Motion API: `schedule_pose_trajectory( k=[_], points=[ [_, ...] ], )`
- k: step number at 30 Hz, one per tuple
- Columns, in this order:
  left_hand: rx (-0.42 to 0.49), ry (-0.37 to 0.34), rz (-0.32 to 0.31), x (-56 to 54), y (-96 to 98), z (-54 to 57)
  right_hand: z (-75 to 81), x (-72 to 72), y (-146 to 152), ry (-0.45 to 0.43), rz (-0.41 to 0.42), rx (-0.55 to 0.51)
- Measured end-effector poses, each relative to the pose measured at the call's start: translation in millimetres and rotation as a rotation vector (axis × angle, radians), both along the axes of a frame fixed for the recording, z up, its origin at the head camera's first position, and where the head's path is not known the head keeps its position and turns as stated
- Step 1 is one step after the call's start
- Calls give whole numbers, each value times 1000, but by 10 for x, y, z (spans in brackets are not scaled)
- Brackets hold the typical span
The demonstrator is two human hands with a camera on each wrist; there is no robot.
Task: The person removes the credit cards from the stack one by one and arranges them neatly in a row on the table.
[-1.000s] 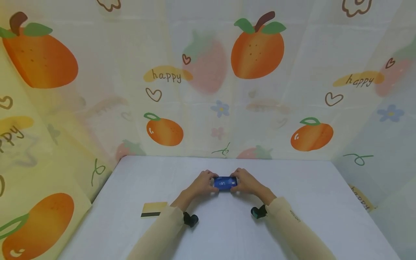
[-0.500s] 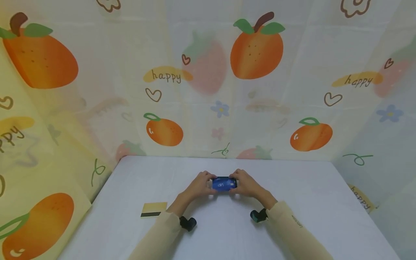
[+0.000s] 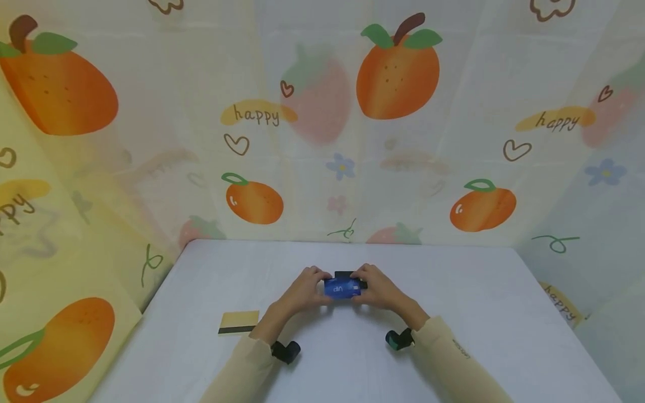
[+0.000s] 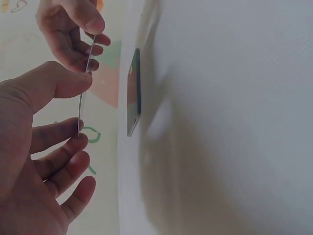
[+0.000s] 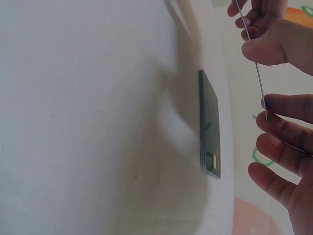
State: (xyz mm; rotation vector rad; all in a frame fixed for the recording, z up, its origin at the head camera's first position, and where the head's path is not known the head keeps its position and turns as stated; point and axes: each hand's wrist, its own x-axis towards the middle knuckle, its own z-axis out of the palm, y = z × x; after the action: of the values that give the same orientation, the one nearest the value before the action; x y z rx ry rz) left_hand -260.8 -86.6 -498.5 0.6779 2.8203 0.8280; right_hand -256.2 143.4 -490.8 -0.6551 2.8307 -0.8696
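Observation:
In the head view a blue card (image 3: 341,287) lettered "VIP" is held off the table between both hands. My left hand (image 3: 302,290) pinches its left end between thumb and fingers. At the right end my right hand (image 3: 381,289) pinches it likewise. Edge-on, the card (image 4: 85,85) shows as a thin line in the left wrist view. Below and behind it, a thin dark rectangular slab with a glossy face (image 3: 344,274) lies on the table, partly covered by the card. The right wrist view shows that slab (image 5: 210,127) apart from the fingers; its kind is unclear.
A gold card (image 3: 239,323) with a black stripe lies on the white table (image 3: 347,364), left of the left forearm. Fruit-patterned cloth (image 3: 322,184) hangs behind the table and at its sides. A small black camera sits at each wrist.
Both hands have lifted the blue card and brought it slightly left and toward me. More of the dark slab beneath has come into view behind it.

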Motion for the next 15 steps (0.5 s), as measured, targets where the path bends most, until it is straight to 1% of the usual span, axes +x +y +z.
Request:
schedule_pose_trajectory(
  k=[8, 15],
  points=[
    [29, -18, 27, 81, -89, 22, 15, 40, -59, 11, 21, -19],
    [47, -25, 42, 117, -174, 51, 19, 61, -120, 21, 39, -34]
  ],
)
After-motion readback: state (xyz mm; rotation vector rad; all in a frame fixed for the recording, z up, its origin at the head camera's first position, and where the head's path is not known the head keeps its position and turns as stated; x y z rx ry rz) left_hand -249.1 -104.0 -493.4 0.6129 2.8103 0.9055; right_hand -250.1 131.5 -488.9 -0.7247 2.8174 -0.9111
